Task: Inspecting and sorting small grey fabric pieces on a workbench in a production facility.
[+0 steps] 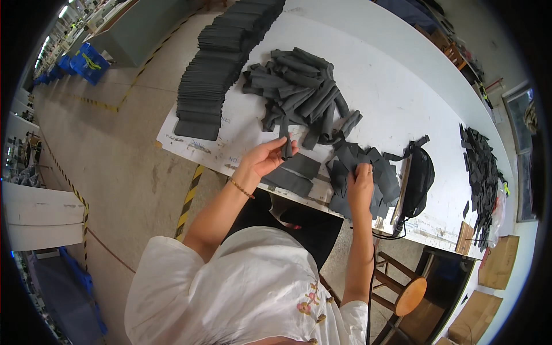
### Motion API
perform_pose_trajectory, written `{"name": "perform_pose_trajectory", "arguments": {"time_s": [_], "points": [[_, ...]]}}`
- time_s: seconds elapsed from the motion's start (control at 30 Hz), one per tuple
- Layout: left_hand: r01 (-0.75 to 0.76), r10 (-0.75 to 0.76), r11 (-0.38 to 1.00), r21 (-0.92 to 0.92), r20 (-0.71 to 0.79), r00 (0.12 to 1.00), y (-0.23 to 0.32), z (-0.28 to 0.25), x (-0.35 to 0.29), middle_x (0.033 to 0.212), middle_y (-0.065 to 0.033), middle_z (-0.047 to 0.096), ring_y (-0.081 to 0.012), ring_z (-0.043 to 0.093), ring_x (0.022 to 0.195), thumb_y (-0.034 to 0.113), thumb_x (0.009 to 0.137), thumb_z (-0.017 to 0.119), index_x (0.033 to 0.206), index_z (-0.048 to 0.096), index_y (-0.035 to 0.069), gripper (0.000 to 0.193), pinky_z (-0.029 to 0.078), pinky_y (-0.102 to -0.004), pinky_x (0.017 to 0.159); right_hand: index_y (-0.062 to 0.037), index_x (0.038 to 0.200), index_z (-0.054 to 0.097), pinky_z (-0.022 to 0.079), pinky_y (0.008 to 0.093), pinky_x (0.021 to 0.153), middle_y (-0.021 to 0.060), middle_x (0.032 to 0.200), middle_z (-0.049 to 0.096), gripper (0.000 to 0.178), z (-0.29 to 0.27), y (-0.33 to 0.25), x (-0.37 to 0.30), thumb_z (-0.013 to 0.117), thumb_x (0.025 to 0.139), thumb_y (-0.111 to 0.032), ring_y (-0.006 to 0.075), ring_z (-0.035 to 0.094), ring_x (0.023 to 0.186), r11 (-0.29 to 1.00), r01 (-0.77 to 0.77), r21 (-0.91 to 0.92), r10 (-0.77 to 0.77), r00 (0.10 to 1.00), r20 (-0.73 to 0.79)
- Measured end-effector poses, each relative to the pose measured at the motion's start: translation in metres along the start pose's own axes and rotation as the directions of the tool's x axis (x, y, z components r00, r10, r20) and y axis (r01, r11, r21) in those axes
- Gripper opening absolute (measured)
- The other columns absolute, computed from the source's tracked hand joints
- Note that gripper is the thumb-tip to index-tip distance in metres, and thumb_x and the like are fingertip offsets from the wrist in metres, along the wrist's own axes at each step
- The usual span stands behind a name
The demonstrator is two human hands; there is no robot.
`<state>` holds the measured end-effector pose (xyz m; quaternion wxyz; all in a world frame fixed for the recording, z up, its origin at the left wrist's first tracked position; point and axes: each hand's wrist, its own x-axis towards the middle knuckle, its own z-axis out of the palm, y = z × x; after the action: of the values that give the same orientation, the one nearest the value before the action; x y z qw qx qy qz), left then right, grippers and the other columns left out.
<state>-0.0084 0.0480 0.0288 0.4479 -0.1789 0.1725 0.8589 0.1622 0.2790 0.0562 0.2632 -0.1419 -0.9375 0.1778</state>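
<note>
Near the centre of the frame, the left hand [268, 157] had thumb and fingers pinched on the lower end of a dark strip [285, 131]. The strip's long axis ran nearly up and down the frame, its upper end pointing to the heap of curled strips [305, 86] at upper centre. Right of centre, the right hand [360, 188] touched the pile of flat dark pieces [386, 185]; whether its fingers clamped one could not be told.
</note>
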Motion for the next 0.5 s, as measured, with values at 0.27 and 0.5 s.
{"name": "perform_pose_trajectory", "arguments": {"time_s": [0.27,0.5], "points": [[-0.140,0.094,0.951,0.276,0.176,0.980,-0.018,0.034,-0.029,0.117,-0.0257,0.058,-0.0433,0.059,0.109,0.003,0.096,0.048,0.107,0.051,0.000,0.012,0.050,-0.0587,0.095,-0.0011,0.090,0.049,0.044,0.0432,0.071,0.0171,0.093,0.051,0.033,-0.013,-0.075,-0.026,0.077,0.070,-0.002,0.0364,0.051,0.085,0.953,0.022,0.302,-0.032,0.999,0.028],[-0.188,0.145,0.891,0.414,0.132,0.981,-0.017,0.038,-0.036,0.119,-0.0301,0.057,-0.0433,0.060,0.108,-0.009,0.088,0.039,0.116,0.047,-0.007,0.028,0.052,-0.0519,0.094,0.0005,0.095,0.058,0.046,0.0316,0.078,0.0145,0.102,0.058,0.028,-0.016,-0.086,-0.041,0.076,0.073,0.000,0.0269,0.058,0.087,0.875,-0.213,0.435,0.195,0.977,0.086]]}}
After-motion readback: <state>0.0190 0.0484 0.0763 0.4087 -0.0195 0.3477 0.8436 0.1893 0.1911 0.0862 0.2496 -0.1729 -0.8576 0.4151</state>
